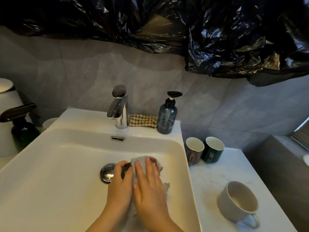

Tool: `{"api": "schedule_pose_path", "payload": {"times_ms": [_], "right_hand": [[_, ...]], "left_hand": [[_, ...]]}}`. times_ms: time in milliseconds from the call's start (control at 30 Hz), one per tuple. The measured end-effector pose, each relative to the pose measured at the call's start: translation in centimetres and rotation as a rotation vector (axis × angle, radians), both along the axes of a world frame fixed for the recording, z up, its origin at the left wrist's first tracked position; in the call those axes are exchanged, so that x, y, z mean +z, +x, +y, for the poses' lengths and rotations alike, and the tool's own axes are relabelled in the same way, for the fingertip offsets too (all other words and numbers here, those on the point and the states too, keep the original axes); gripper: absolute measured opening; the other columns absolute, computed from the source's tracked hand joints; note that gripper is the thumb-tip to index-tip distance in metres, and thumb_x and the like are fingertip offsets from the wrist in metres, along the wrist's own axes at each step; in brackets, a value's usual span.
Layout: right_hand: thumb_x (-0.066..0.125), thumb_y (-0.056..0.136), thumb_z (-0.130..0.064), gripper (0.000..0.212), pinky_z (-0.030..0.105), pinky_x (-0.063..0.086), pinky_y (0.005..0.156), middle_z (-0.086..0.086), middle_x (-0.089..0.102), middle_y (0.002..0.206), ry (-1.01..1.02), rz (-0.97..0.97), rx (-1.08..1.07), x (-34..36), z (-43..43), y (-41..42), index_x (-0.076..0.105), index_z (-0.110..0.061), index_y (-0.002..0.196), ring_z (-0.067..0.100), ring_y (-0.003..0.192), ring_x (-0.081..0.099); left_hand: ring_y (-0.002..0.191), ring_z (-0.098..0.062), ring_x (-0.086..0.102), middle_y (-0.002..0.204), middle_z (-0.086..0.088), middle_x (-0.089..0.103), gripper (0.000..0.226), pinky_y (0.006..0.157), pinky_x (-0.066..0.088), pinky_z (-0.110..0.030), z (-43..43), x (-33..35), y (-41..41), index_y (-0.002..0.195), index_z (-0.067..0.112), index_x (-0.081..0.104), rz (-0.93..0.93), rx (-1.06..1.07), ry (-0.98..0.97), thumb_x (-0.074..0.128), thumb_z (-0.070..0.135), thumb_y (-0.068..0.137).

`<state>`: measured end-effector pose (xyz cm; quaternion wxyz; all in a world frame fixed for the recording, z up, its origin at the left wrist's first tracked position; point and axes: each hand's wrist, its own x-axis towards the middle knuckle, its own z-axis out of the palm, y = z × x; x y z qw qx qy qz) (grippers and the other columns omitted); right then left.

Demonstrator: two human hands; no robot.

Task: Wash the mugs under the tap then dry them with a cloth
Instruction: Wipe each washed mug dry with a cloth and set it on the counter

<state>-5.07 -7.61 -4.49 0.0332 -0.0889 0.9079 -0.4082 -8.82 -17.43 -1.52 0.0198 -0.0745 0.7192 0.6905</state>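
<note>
Over the white sink [50, 164] I hold a dark mug [125, 168], mostly hidden by a pale grey cloth [138, 164] wrapped round it. My left hand [119, 180] grips the mug's left side. My right hand [148, 183] lies flat on the cloth, fingers straight, pressing it against the mug. On the counter to the right stand a brown mug [194, 150] and a dark green mug [213, 149], and a white mug [237, 200] sits tilted nearer me. The chrome tap [119, 106] is behind the basin with no water running.
A checked cloth [143, 121] lies beside the tap, next to a blue soap dispenser [167, 114]. The chrome drain plug [107, 172] sits left of my hands. A dark spray bottle [20, 121] stands at far left. Black plastic sheeting [234, 39] hangs above.
</note>
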Motion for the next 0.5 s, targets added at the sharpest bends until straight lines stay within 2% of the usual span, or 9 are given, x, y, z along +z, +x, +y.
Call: {"api": "schedule_pose_path", "payload": {"times_ms": [33,67,100,167,233,300,367,433,500], "right_hand": [[-0.004,0.075,-0.066,0.056,0.022,-0.005,0.111,-0.025,-0.038,0.138,-0.164,0.051,-0.204,2.0,-0.7,-0.6,-0.016,-0.055,0.129,0.0,0.136,-0.023],[0.003,0.08,-0.065,0.055,0.02,0.0,0.112,-0.025,-0.025,0.147,-0.169,0.131,-0.291,1.4,-0.7,-1.5,-0.008,-0.055,0.133,-0.001,0.139,-0.012],[0.015,0.089,-0.059,0.048,0.02,0.008,0.113,-0.022,-0.005,0.154,-0.321,0.092,-0.384,1.2,-0.7,-1.8,0.004,-0.055,0.136,-0.001,0.141,0.003],[0.03,0.091,-0.06,0.047,0.035,0.022,0.116,-0.011,0.024,0.152,-0.404,0.017,-0.435,0.8,-0.3,-2.1,0.017,-0.057,0.137,0.011,0.139,0.026],[0.026,0.093,-0.06,0.052,0.034,0.015,0.118,-0.015,0.012,0.154,-0.298,0.015,-0.414,0.6,-0.9,-1.9,0.006,-0.055,0.141,0.011,0.142,0.018],[0.009,0.094,-0.056,0.046,0.028,0.001,0.115,-0.023,-0.025,0.146,-0.004,0.026,-0.301,0.6,-1.6,-1.2,-0.014,-0.057,0.134,0.002,0.138,-0.015],[-0.004,0.077,-0.062,0.048,0.027,0.0,0.112,-0.027,-0.031,0.142,0.033,0.164,-0.342,0.9,-1.3,-1.0,-0.008,-0.066,0.125,-0.001,0.134,-0.024],[0.006,0.079,-0.066,0.047,0.027,0.013,0.115,-0.031,0.001,0.15,-0.238,0.129,-0.411,1.6,-0.9,-1.4,0.016,-0.067,0.125,-0.003,0.14,0.0],[0.026,0.087,-0.062,0.037,0.027,0.03,0.11,-0.032,0.037,0.134,-0.649,0.0,-0.513,1.2,0.1,-1.9,0.042,-0.055,0.121,0.004,0.136,0.03]], "left_hand": [[0.079,-0.006,0.054,0.089,0.006,0.058,0.012,0.062,0.039,-0.023,0.1,0.1,0.1,0.106,0.026,0.05,0.006,-0.011,0.009,0.044,0.019,0.098],[0.08,-0.006,0.053,0.092,0.003,0.058,0.012,0.064,0.04,-0.024,0.1,0.2,0.2,0.104,0.026,0.05,0.029,-0.022,-0.005,0.044,0.017,0.098],[0.082,-0.007,0.053,0.095,0.001,0.058,0.013,0.068,0.041,-0.026,0.1,0.1,0.2,0.104,0.026,0.049,0.06,-0.038,-0.035,0.045,0.015,0.098],[0.084,-0.008,0.053,0.097,0.001,0.056,0.014,0.072,0.041,-0.029,0.1,-0.2,0.0,0.104,0.024,0.049,0.104,-0.045,-0.094,0.046,0.013,0.097],[0.081,-0.006,0.051,0.091,0.009,0.053,0.013,0.071,0.039,-0.028,0.2,-0.3,-0.2,0.106,0.023,0.049,0.105,-0.009,-0.107,0.045,0.014,0.097],[0.081,-0.007,0.051,0.089,0.014,0.053,0.013,0.073,0.038,-0.029,0.3,-0.2,-0.3,0.107,0.024,0.049,0.073,0.014,-0.084,0.044,0.017,0.098],[0.083,-0.008,0.055,0.092,0.009,0.058,0.014,0.071,0.04,-0.028,0.4,-0.1,-0.1,0.102,0.027,0.052,0.06,0.005,-0.018,0.045,0.016,0.097],[0.084,-0.012,0.056,0.092,0.007,0.059,0.021,0.069,0.042,-0.027,0.2,-0.2,0.2,0.093,0.031,0.051,0.106,-0.041,-0.013,0.046,0.012,0.096],[0.083,-0.02,0.058,0.091,0.001,0.059,0.022,0.066,0.046,-0.029,0.1,-0.4,0.3,0.091,0.032,0.052,0.108,-0.092,0.01,0.047,0.011,0.096]]}}
